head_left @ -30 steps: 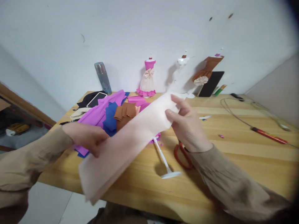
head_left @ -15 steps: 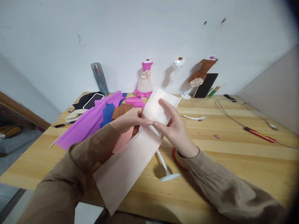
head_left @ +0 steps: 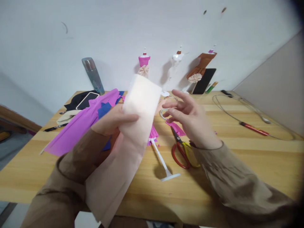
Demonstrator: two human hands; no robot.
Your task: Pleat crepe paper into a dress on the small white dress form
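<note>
A long pale pink strip of crepe paper (head_left: 142, 103), doubled over at its upper end, is pinched in my left hand (head_left: 112, 122), the thumb lying across its front. Its lower part hangs down over the table's front edge. My right hand (head_left: 193, 122) is off the paper to the right, its fingers apart and slightly bent, with nothing seen in them. Below that hand lie scissors with one red and one yellow handle (head_left: 180, 155), beside a magenta scrap (head_left: 180, 129). A small white stand (head_left: 162, 161) with magenta ruffles lies tipped over, partly behind the paper.
Along the wall stand small dress forms in a pink top (head_left: 144, 60), bare white (head_left: 175, 65) and a brown dress (head_left: 204, 65). At left are a bottle (head_left: 93, 76), a phone (head_left: 87, 100) and purple crepe paper (head_left: 78, 128). A red-handled corded tool (head_left: 254, 129) lies right.
My right hand has let go of the paper and moved right, its fingers opening. My left hand has shifted left with the paper, folded end upright. The scissors and magenta ruffles have come into sight.
</note>
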